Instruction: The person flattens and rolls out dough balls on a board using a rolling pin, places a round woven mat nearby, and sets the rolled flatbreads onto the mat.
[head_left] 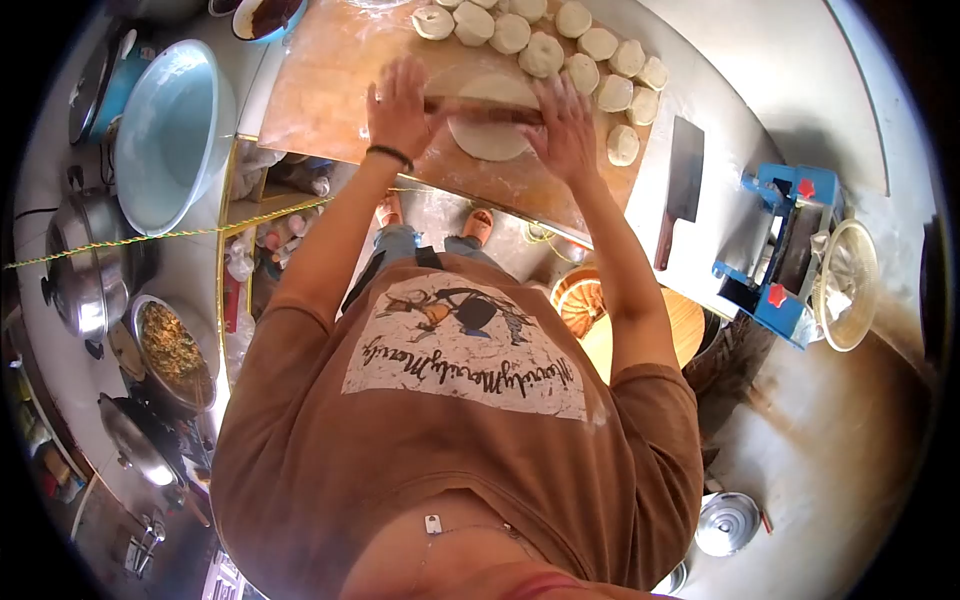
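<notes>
A thin brown rolling pin [478, 110], blurred, lies across a flattened round of dough [492, 142] on a floured wooden board [325, 95]. At the pin's left end, my left hand [400, 110] rests with fingers stretched out. My right hand [563, 128] lies over the other end, its fingers also extended and slightly smeared. Both palms appear to press on the pin rather than wrap round it. Several thick round dough pieces [541, 55] sit along the board's far right side, just beyond my right hand.
Right of the board lies a cleaver [683, 170], then a blue clamp-like machine [780, 250] and a basket [848, 285]. On the left stand a light-blue basin [170, 135], a lidded pot [88, 265] and a bowl of filling [172, 345]. A yellow-green cord [180, 232] crosses there.
</notes>
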